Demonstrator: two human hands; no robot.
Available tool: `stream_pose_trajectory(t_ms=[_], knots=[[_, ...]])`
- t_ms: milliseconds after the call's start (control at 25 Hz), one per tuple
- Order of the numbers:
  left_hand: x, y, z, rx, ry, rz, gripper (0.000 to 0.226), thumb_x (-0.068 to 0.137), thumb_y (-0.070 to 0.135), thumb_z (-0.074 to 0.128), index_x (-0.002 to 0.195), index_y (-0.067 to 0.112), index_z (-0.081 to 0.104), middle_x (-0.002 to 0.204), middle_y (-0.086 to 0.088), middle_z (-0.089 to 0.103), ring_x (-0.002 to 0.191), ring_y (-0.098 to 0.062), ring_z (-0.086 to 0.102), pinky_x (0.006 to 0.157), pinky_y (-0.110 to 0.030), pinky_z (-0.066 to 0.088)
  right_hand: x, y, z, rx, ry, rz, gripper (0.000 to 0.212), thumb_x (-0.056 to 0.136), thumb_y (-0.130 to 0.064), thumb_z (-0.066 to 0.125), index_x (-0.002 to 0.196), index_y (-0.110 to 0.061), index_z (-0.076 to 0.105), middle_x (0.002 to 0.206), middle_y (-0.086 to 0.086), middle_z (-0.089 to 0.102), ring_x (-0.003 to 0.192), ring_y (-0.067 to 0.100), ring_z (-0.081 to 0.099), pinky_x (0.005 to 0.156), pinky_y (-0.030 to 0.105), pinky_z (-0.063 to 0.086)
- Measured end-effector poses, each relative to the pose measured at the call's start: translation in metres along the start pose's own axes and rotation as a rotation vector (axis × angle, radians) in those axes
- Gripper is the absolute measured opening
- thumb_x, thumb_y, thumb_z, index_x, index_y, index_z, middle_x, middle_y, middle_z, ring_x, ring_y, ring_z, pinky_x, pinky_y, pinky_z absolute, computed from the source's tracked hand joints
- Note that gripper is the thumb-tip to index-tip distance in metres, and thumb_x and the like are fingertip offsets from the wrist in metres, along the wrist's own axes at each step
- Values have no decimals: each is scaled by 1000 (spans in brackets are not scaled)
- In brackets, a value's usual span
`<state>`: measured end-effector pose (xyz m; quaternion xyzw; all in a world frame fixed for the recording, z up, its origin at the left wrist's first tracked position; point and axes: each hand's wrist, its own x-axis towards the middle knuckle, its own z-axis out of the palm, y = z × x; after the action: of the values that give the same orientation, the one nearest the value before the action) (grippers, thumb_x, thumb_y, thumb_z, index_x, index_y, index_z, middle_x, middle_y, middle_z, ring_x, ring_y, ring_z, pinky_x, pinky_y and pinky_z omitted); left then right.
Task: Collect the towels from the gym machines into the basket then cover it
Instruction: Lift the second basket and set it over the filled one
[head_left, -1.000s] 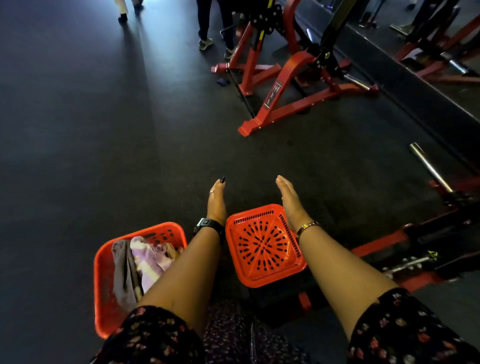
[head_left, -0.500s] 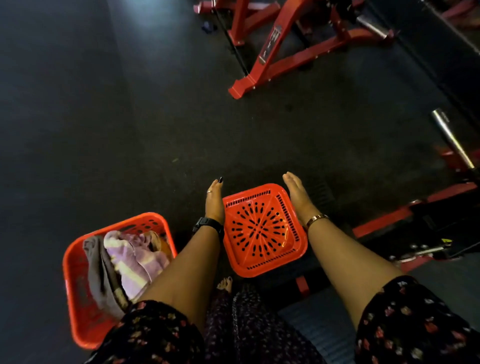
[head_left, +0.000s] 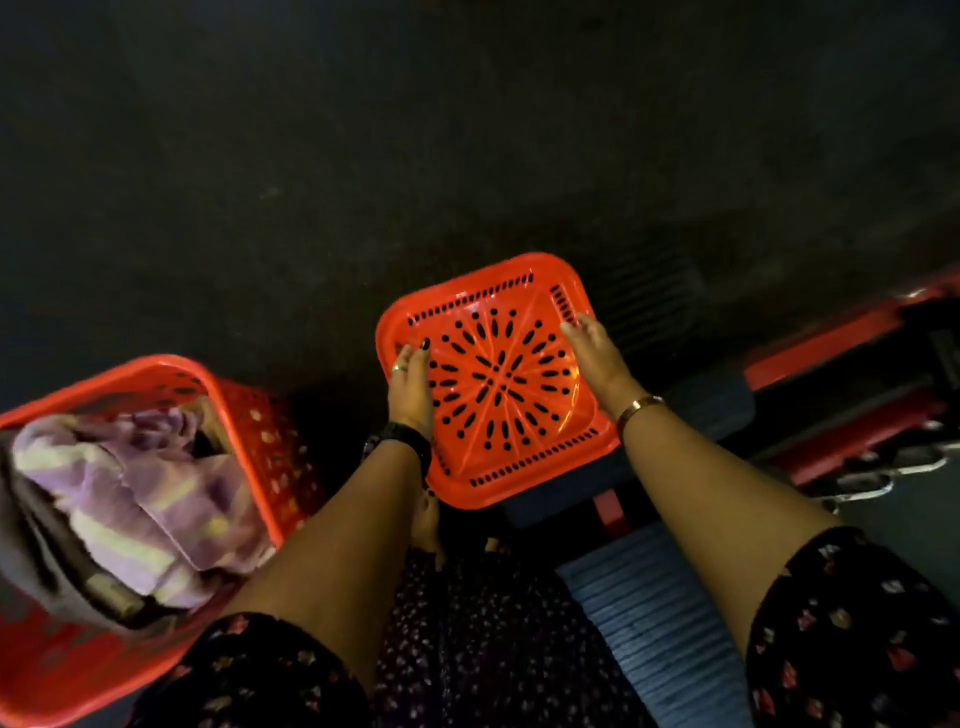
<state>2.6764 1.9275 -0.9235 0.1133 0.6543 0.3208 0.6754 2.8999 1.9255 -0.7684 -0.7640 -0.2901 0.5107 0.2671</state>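
Left hand (head_left: 410, 389) laid along the left side of an orange perforated lid (head_left: 498, 384), fingers straight and close together, dark-painted nails pointing away from the body. Thin ring (head_left: 397, 368) on one finger, black watch (head_left: 402, 439) on the wrist.

Right hand (head_left: 597, 358) mirrored on the lid's right side, fingers likewise straight and flat against the plastic, gold bracelet (head_left: 641, 406) at the wrist. Neither hand curled or clenched. Thumbs hidden, so no telling whether either hooks under the rim.

Between the two hands, the lid's sunburst of slots, upper face to the camera. Just beneath it and beyond the right wrist, a dark padded block (head_left: 722, 410); resting on it or lifted clear, impossible to say.

Well to the left of the left hand, apart from the lid, the matching orange basket (head_left: 270, 447), uncovered. Inside, a purple and pale yellow striped towel (head_left: 135, 483) heaped on top, a grey towel (head_left: 31, 566) beside it at the far left.

Near the left forearm, a bare foot (head_left: 426, 519). Dark floral sleeves (head_left: 857, 623) nearest the camera. Under the right forearm, a ribbed blue-grey mat (head_left: 660, 623). To the right of the right hand, a red machine frame (head_left: 821, 343) and some metal clips (head_left: 878, 475). Ahead of both hands, dark rubber floor (head_left: 363, 156).
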Motion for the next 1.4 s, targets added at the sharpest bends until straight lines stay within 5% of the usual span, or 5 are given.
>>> stream_pose_trajectory(t_ms=[520,840,1000,1320,1400], knots=[[28,-66,6,449,344,39,89,87,48,48,151,12,-3,160,-10,-1,148,-28,-5,120,-50,5,128,183,-16,-484,71,155,74,97,-24,43,153,-13,-4,161,10,-10,148,24,-12,119,46,-5],[33,-67,2,300,427,87,88,68,57,49,147,27,23,147,-10,38,130,-33,42,108,-53,36,140,204,-16,-167,129,255,49,83,-35,52,131,-28,49,124,5,61,111,26,60,98,53,47],[9,-63,-6,270,428,141,83,70,54,51,145,30,27,144,-9,40,127,-30,46,106,-51,39,119,188,-15,-54,162,219,30,87,-34,53,115,-26,56,108,4,66,97,23,65,89,44,53],[-68,23,-22,-49,546,118,41,100,20,34,127,-7,49,128,-24,54,121,-37,48,88,-25,32,84,136,-50,294,135,280,99,64,-92,29,134,-25,50,130,6,60,114,22,59,99,45,47],[-95,49,-27,31,566,161,41,101,23,34,128,-3,51,132,-21,53,124,-34,46,94,-27,32,41,76,-49,362,56,301,71,84,-77,30,114,-21,63,107,1,73,91,6,68,73,23,56]])
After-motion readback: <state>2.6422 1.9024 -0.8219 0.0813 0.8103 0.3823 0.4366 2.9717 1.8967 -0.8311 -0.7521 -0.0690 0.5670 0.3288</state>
